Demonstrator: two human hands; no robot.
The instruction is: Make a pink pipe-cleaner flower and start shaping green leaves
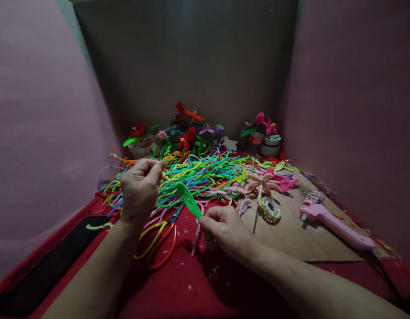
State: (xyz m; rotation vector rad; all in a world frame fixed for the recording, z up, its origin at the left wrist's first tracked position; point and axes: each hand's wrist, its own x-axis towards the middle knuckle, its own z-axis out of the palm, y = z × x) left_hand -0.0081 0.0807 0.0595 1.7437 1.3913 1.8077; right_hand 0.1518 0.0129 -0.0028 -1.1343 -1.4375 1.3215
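My right hand (230, 228) pinches the lower end of a bright green pipe-cleaner leaf (189, 199), a narrow loop tilted up to the left. Raised to the left of it, my left hand (140, 186) is closed, thumb against bent fingers; whatever it may hold is hidden or too small to name. Behind both hands spreads a heap of coloured pipe cleaners (205, 173) in green, yellow, blue and pink. Scissors (161, 239) with yellow and orange handles lie below my left hand on the red cloth (188, 292), blades pointing into the heap.
A pink glue gun (338, 226) rests on a brown board (291, 243) at right, near a ribbon-like spool (270, 209) and a pale pink pipe-cleaner flower (261, 184). Finished flowers (187, 137) and a grey jar (271, 145) stand behind. A black strip (55, 266) lies left.
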